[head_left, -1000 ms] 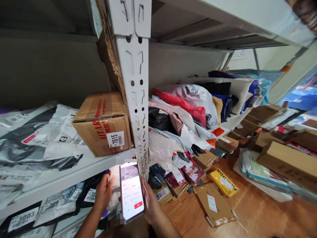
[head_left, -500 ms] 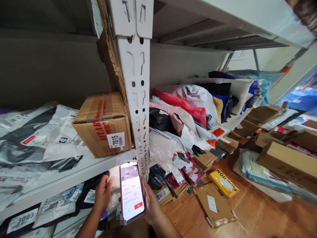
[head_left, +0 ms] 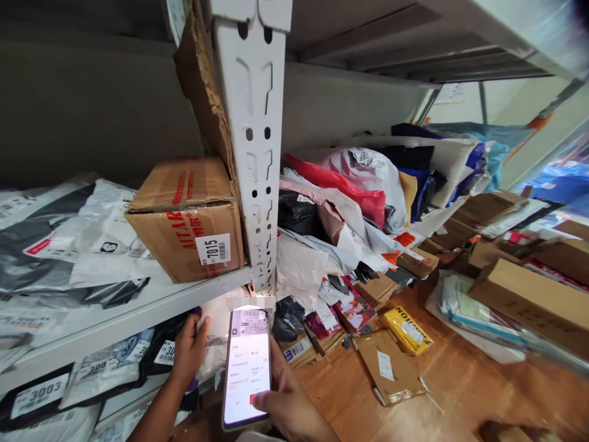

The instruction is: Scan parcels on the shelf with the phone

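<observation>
A smartphone with a lit screen is held upright in my right hand. My right thumb lies over the red button low on the screen. To its left, my left hand is closed on the edge of a whitish plastic parcel bag. The phone hides part of that bag. Above both hands, a brown cardboard box labelled 7015 sits at the end of the shelf.
A white perforated post rises ahead of me. Bagged parcels lie on the left shelf, and more below it. On the right, several mailer bags are stacked; a yellow packet and cardboard parcels lie on the brown floor.
My right thumb has come onto the red button on the phone screen. The phone sits slightly lower and stands straighter. The camera view has shifted a little; my left hand keeps the bag.
</observation>
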{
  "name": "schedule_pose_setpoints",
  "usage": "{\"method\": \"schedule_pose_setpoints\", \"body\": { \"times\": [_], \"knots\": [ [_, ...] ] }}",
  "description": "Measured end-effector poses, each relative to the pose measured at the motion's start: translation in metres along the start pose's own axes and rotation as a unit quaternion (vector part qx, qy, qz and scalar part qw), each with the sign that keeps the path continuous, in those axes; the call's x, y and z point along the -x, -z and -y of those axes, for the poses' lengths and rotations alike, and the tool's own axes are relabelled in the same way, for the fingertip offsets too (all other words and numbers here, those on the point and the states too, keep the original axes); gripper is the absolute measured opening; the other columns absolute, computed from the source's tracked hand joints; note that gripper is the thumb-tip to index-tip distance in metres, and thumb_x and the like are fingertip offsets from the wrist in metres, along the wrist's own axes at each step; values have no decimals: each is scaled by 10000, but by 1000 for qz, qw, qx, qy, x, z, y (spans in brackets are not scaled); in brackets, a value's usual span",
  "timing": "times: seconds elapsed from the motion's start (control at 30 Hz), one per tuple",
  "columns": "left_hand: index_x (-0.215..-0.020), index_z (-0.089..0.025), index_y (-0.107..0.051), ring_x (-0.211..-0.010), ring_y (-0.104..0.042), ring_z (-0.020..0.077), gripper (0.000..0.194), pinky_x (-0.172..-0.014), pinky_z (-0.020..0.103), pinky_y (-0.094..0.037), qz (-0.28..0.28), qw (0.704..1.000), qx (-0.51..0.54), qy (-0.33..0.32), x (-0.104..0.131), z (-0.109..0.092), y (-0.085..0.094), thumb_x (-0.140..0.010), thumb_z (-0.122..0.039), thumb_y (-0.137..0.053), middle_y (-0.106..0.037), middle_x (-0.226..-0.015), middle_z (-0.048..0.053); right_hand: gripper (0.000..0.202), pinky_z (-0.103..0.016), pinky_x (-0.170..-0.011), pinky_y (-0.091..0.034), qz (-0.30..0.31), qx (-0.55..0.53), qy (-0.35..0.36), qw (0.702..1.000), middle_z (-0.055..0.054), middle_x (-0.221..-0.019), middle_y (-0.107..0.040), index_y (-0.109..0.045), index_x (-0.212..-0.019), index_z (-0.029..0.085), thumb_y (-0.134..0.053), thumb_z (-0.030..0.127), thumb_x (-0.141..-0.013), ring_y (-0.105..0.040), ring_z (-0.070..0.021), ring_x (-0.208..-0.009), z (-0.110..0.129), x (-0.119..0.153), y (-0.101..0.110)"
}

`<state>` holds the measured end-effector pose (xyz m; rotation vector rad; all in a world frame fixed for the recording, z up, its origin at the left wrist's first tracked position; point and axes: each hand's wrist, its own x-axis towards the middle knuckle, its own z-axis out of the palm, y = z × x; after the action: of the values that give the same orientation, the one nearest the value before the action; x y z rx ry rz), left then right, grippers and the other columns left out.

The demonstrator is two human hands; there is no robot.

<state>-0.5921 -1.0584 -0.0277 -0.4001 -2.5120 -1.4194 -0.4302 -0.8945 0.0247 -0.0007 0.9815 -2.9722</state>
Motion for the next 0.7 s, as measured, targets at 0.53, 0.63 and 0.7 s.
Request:
{"method": "schedule_pose_setpoints", "body": {
  "times": [0.53, 0.63, 0.7],
  "knots": [
    [-718, -223, -541, -648, -550, 147, 399, -626, 232, -463, -6, 1000, 6, -27, 0, 14, -2, -832, -604, -509, -599, -660, -25, 989, -532, -1000, -445, -61, -4, 38, 997, -50, -1157, -721, -536, -1271, 385, -844, 634, -365, -629, -386, -1123, -11, 27, 67],
    [-711, -223, -543, -642, -554, 148, 413, -627, 234, -466, -11, 1000, -1, -29, 0, 16, -1, -825, -619, -514, -602, -659, -24, 877, -485, -967, -482, -125, -47, 33, 991, -47, -1023, -765, -637, -1170, 350, -878, 580, -358, -677, -336, -1035, -8, 37, 68],
    [-694, -224, -538, -619, -548, 147, 427, -617, 235, -467, -15, 999, -5, -33, 0, 16, -1, -819, -632, -513, -601, -647, -25, 795, -465, -922, -511, -166, -68, 24, 984, -61, -1004, -774, -676, -1120, 326, -889, 533, -383, -699, -309, -958, -5, 41, 66]
  ]
}}
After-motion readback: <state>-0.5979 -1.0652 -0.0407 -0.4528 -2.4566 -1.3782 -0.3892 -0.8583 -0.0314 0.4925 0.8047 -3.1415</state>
